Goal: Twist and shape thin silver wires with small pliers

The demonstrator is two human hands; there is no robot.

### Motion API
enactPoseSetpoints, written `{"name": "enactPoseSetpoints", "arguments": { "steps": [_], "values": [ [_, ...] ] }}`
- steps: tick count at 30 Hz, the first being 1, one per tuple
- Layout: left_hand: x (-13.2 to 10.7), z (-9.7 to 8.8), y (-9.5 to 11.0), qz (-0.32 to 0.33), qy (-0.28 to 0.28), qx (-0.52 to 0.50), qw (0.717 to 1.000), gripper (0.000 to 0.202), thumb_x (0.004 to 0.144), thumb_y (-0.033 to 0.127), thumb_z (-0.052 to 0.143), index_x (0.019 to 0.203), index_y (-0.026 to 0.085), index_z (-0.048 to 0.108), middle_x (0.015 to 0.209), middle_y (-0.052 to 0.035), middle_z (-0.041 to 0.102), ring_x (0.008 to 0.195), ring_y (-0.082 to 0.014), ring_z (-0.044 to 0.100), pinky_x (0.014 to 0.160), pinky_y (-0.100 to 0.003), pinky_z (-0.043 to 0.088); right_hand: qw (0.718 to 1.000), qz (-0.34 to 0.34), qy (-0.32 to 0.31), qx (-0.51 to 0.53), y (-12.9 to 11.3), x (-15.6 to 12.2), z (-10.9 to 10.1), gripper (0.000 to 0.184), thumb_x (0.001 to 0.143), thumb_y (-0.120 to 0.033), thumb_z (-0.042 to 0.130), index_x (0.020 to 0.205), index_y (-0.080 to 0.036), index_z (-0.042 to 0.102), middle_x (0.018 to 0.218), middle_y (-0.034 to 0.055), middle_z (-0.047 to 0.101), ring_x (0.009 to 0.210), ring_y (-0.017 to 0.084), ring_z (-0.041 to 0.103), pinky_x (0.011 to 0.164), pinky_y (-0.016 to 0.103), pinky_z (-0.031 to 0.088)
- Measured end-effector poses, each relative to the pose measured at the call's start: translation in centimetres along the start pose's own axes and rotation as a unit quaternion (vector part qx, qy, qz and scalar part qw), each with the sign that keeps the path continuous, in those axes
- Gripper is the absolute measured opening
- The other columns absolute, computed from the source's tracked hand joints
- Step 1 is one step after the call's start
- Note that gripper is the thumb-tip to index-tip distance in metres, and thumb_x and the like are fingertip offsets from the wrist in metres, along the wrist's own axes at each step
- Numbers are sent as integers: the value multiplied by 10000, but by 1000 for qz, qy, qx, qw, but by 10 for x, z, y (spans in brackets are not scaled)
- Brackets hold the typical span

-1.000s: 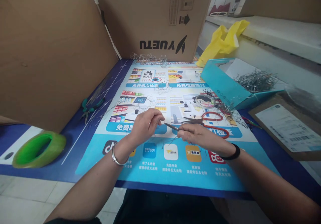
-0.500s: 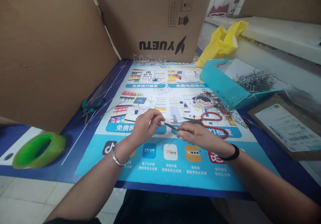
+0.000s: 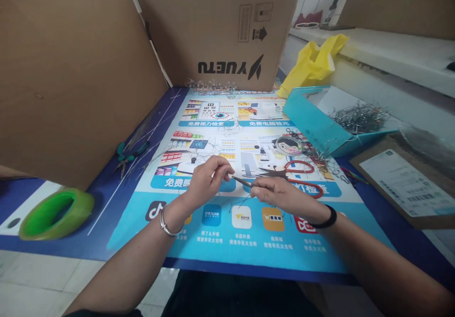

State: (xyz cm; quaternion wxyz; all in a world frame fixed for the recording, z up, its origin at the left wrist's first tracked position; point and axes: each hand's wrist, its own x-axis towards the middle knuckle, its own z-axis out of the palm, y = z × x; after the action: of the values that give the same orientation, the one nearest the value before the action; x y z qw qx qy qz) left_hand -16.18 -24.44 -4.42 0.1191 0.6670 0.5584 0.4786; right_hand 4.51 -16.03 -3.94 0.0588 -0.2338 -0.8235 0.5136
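Note:
My left hand [image 3: 208,177] and my right hand [image 3: 275,194] meet over a printed blue poster [image 3: 220,241] on the table. Both are pinched closed. My right hand holds a thin dark metal tool [image 3: 242,181], like tweezers or a pin, pointing left. My left hand's fingertips pinch at its tip, on something too small to make out. Red-handled scissors [image 3: 298,175] lie on the poster just behind my right hand. Bent bits of thin wire [image 3: 199,149] are scattered on the poster beyond my left hand.
A roll of green tape [image 3: 56,212] lies at the left edge. Green-handled pliers [image 3: 128,153] rest near a big cardboard sheet [image 3: 71,70]. A cardboard box [image 3: 220,28] stands behind. At right, a teal box [image 3: 320,122] holds a wire pile [image 3: 359,117], beside a yellow bag [image 3: 313,61].
My hands have stayed together in the same pinch. The view has shifted slightly; nothing on the table has moved.

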Motion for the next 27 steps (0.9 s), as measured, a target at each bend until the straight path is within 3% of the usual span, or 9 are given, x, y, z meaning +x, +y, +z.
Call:
{"name": "enactPoseSetpoints", "arguments": {
  "steps": [9,17,27],
  "values": [
    [0,0,3,-41,-8,-59,997,127,922,229,468,842,174,550,653,19,638,581,-91,637,608,-215,488,1000,-1,0,-2,1,0,1,420,886,-548,416,799,-165,565,641,-30,405,579,105,373,522,242,287],
    [2,0,2,-68,-35,-137,988,101,905,233,481,824,176,503,670,18,631,586,-94,616,590,-220,486,993,-15,54,-104,2,-1,5,371,914,-493,400,763,-180,529,668,-17,481,606,114,443,543,243,297],
    [4,-1,2,-114,-52,-143,982,80,863,221,515,801,173,496,682,24,624,528,-73,569,545,-197,458,939,-81,137,-306,6,-3,12,283,930,-400,418,822,-184,564,770,35,600,695,149,541,599,250,347]
  ]
}}
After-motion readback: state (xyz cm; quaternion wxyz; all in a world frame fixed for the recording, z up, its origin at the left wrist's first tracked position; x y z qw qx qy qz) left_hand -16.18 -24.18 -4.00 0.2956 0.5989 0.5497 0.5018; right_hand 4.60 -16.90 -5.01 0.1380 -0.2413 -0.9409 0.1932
